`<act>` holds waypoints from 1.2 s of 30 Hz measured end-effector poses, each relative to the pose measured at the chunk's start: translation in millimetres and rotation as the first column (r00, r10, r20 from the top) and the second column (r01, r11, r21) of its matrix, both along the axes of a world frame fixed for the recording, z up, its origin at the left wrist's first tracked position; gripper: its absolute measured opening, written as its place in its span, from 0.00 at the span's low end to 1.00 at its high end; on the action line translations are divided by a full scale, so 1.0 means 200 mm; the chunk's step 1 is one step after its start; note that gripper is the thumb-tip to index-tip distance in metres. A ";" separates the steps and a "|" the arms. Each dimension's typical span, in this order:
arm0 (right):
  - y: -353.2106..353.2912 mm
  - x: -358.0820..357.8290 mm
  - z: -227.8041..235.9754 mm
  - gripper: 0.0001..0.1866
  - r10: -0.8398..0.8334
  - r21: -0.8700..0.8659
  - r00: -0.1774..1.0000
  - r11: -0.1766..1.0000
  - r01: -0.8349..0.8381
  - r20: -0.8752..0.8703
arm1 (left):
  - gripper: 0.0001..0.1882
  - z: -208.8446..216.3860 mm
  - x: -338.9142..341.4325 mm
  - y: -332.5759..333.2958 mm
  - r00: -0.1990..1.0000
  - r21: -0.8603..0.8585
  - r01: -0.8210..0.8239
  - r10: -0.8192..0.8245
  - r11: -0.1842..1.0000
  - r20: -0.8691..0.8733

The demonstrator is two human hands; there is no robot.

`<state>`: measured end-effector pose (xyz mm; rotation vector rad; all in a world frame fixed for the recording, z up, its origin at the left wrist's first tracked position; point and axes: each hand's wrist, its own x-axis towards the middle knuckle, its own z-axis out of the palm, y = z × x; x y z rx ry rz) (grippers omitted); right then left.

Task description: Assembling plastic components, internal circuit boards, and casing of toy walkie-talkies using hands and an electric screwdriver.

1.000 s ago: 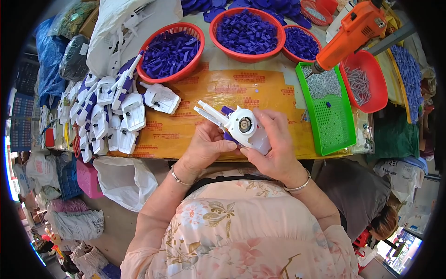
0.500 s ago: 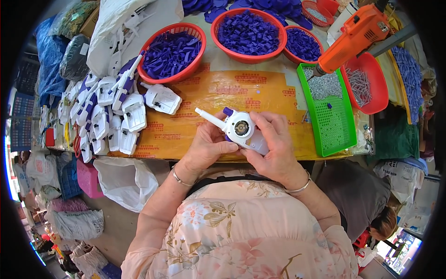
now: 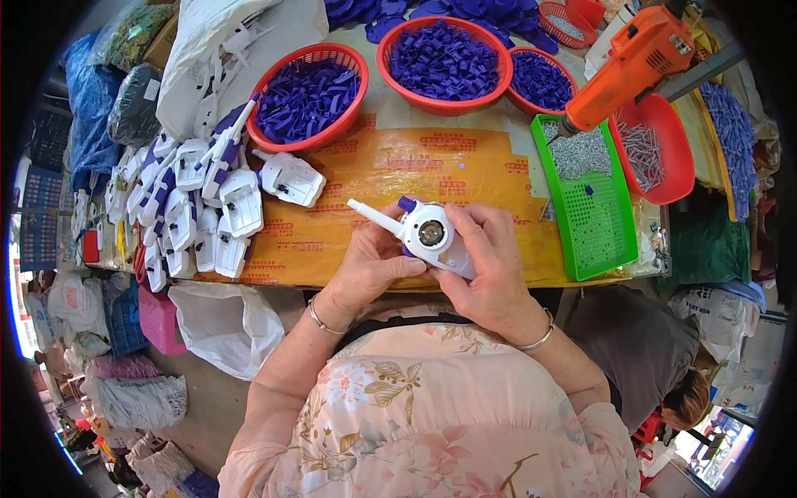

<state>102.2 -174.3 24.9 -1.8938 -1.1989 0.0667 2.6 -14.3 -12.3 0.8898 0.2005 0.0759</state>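
Note:
Both hands hold a white plastic toy walkie-talkie (image 3: 452,256) over the table's near edge. It has a long white antenna pointing up and left, a purple part at its top and a round ring with a dark centre. My left hand (image 3: 374,264) grips the antenna end from the left, thumb on the front. My right hand (image 3: 486,261) is closed round the other end, its fingers over the upper side. Some of the casing is hidden under the fingers. Left of it lies an open white casing half (image 3: 292,179), beside a pile of similar white and purple casings (image 3: 242,203).
Red baskets (image 3: 286,143) of purple parts stand at the back. At the right are a green tray (image 3: 596,241) of screws, a red bin (image 3: 677,166) of metal pins and a hanging orange electric screwdriver (image 3: 633,62). Below the table's left side hangs a white sack (image 3: 224,324).
The walkie-talkie has tilted slightly between my hands, its ring shifting a little. Both hands keep their hold and nothing else has visibly moved.

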 end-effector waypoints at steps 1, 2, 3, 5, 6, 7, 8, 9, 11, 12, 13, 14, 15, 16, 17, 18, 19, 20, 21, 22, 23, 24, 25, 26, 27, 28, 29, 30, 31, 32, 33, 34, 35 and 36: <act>0.00 0.00 0.00 0.34 0.005 -0.005 1.000 1.000 -0.005 0.005 | 0.39 0.00 0.00 0.00 1.000 0.005 0.002 -0.002 1.000 0.011; 0.00 0.00 0.00 0.34 0.004 -0.004 1.000 1.000 -0.004 0.004 | 0.39 0.00 0.00 0.00 1.000 0.011 0.004 -0.004 1.000 0.022; 0.00 0.00 0.01 0.34 -0.001 -0.016 1.000 1.000 0.001 0.031 | 0.39 0.00 0.01 0.00 1.000 0.011 0.005 -0.005 1.000 0.021; 0.00 0.00 0.01 0.35 -0.005 -0.027 0.998 1.000 0.007 0.057 | 0.38 0.00 0.01 0.00 1.000 0.027 -0.003 0.002 1.000 0.029; 0.01 0.00 0.01 0.35 -0.005 -0.031 0.998 1.000 0.006 0.063 | 0.38 0.00 0.01 0.00 1.000 0.027 -0.003 0.002 1.000 0.029; 0.01 0.00 0.01 0.36 -0.003 -0.034 0.998 0.999 0.005 0.069 | 0.38 -0.01 0.01 0.00 0.999 0.034 -0.012 0.011 0.999 0.031; 0.01 0.00 0.01 0.36 -0.001 -0.033 0.998 0.999 0.003 0.068 | 0.38 -0.01 0.01 0.00 0.999 0.041 -0.022 0.021 0.999 0.034; 0.01 0.00 0.00 0.36 -0.003 -0.036 0.998 0.999 0.005 0.068 | 0.38 -0.02 0.01 0.00 0.999 0.042 -0.025 0.023 0.999 0.033; 0.00 -0.01 0.00 0.36 -0.011 -0.038 0.997 0.999 0.014 0.074 | 0.38 -0.02 0.01 0.00 0.999 0.089 -0.020 0.016 0.996 0.041; 0.00 -0.02 0.01 0.36 -0.018 -0.043 0.997 0.999 0.021 0.074 | 0.38 -0.02 0.01 -0.01 0.999 0.090 -0.019 0.015 0.996 0.044; 0.00 -0.02 0.00 0.36 -0.022 -0.046 0.997 0.999 0.026 0.076 | 0.37 -0.01 0.01 -0.01 0.998 0.128 -0.044 0.039 0.991 0.041; 0.01 -0.02 0.00 0.36 -0.021 -0.042 0.996 0.999 0.025 0.081 | 0.37 0.00 0.02 -0.02 0.997 0.165 -0.070 0.064 0.984 0.039; 0.01 -0.02 0.00 0.36 -0.017 -0.048 0.996 0.999 0.021 0.088 | 0.30 0.02 0.02 -0.03 0.994 0.153 -0.107 0.105 0.982 0.019; 0.01 -0.02 -0.01 0.36 -0.013 -0.055 0.996 0.998 0.019 0.094 | 0.30 0.03 0.02 -0.04 0.994 0.156 -0.108 0.105 0.982 0.023; 0.01 -0.02 -0.01 0.36 -0.013 -0.053 0.995 0.998 0.018 0.097 | 0.28 0.04 0.03 -0.04 0.993 0.162 -0.114 0.115 0.980 -0.001; 0.01 -0.03 -0.02 0.35 -0.019 -0.047 0.994 0.999 0.024 0.111 | 0.27 0.04 0.03 -0.04 0.992 0.169 -0.119 0.125 0.978 -0.025; 0.01 -0.03 -0.02 0.35 -0.023 -0.043 0.992 0.999 0.028 0.122 | 0.27 0.04 0.03 -0.04 0.992 0.170 -0.120 0.126 0.978 -0.024; 0.01 -0.03 -0.02 0.35 -0.023 -0.041 0.992 0.999 0.028 0.123 | 0.26 0.04 0.03 -0.04 0.991 0.168 -0.121 0.128 0.978 -0.030; 0.01 -0.03 -0.02 0.35 -0.020 -0.042 0.991 0.999 0.025 0.133 | 0.25 0.04 0.02 -0.04 0.991 0.165 -0.121 0.129 0.979 -0.036; 0.01 -0.03 -0.02 0.35 -0.017 -0.043 0.990 0.999 0.024 0.143 | 0.25 0.04 0.02 -0.04 0.991 0.166 -0.121 0.128 0.979 -0.036; 0.01 -0.03 -0.01 0.35 -0.018 -0.043 0.990 0.999 0.024 0.143 | 0.25 0.03 0.02 -0.03 0.991 0.142 -0.117 0.124 0.983 -0.042; 0.01 -0.03 -0.01 0.35 -0.014 -0.048 0.987 0.999 0.022 0.159 | 0.25 0.03 0.02 -0.03 0.992 0.118 -0.112 0.119 0.987 -0.048; 0.01 -0.03 -0.01 0.35 -0.011 -0.053 0.985 0.998 0.021 0.175 | 0.25 0.04 0.02 -0.03 0.992 0.118 -0.111 0.117 0.987 -0.048; 0.01 -0.03 -0.01 0.35 -0.013 -0.053 0.985 0.998 0.022 0.174 | 0.25 0.04 0.02 -0.03 0.992 0.105 -0.104 0.111 0.989 -0.058; 0.00 -0.03 -0.01 0.35 -0.014 -0.065 0.989 0.998 0.024 0.147 | 0.25 0.05 0.02 -0.03 0.992 0.092 -0.097 0.103 0.991 -0.068; 0.00 -0.03 -0.01 0.36 -0.016 -0.076 0.993 0.997 0.025 0.119 | 0.25 0.04 0.02 -0.03 0.992 0.092 -0.096 0.102 0.991 -0.069; 0.01 -0.02 0.00 0.36 -0.018 -0.076 0.993 0.997 0.027 0.118 | 0.25 0.03 0.02 -0.03 0.990 0.129 -0.129 0.136 0.983 -0.046; 0.01 -0.01 0.01 0.36 -0.004 -0.052 0.994 0.999 0.010 0.108 | 0.25 0.02 0.02 -0.03 0.985 0.166 -0.163 0.169 0.973 -0.020; 0.02 0.00 0.01 0.36 0.008 -0.029 0.995 1.000 -0.005 0.098 | 0.25 0.03 0.03 -0.03 0.981 0.111 -0.191 0.193 0.975 -0.013; 0.02 0.02 0.00 0.37 0.040 0.093 0.996 0.995 -0.032 -0.081 | 0.25 0.04 0.03 -0.03 0.976 0.056 -0.217 0.218 0.975 -0.008; 0.01 0.04 -0.01 0.37 0.092 0.217 0.964 0.975 -0.037 -0.250 | 0.25 0.06 0.03 -0.04 0.963 0.035 -0.267 0.268 0.963 -0.031; -0.01 0.06 0.00 0.34 0.072 0.215 0.909 0.976 0.020 -0.411 | 0.26 0.07 0.03 -0.03 0.964 0.014 -0.261 0.262 0.965 -0.044; -0.03 0.07 -0.01 0.31 0.137 0.264 0.745 0.963 0.054 -0.652 | 0.26 0.08 0.03 0.00 0.965 -0.007 -0.256 0.255 0.967 -0.056; -0.04 0.07 -0.03 0.29 0.209 0.303 0.517 0.948 0.102 -0.830 | 0.27 0.08 0.02 0.01 0.965 -0.040 -0.258 0.255 0.965 -0.066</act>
